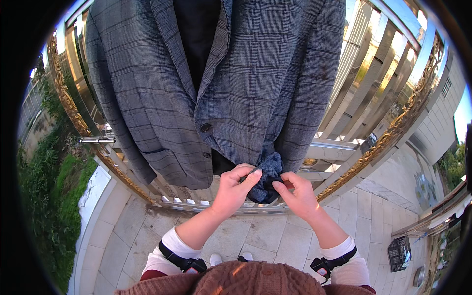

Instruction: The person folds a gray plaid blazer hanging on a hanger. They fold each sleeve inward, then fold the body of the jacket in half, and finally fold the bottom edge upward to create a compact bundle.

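Observation:
A grey plaid suit jacket (250, 66) hangs upright in front of me, its dark lining showing between the lapels. The lower front corner on the right is bunched into a twisted bundle of cloth (270, 166). My left hand (238, 184) pinches the left side of this bundle between thumb and fingers. On its other side, my right hand (297, 191) grips the dark cloth at the hem. One dark button (205, 127) sits at the jacket's front, above the bunched part. The jacket's top and whatever it hangs from lie out of view.
Behind the jacket stands a shiny metal gate (354, 73) with gold ornamental trim. Pale tiles (228, 232) cover the ground. A low white curb (99, 221) borders plants at left. A black plastic crate (399, 254) rests at lower right. A metal handle (97, 140) sticks out at left.

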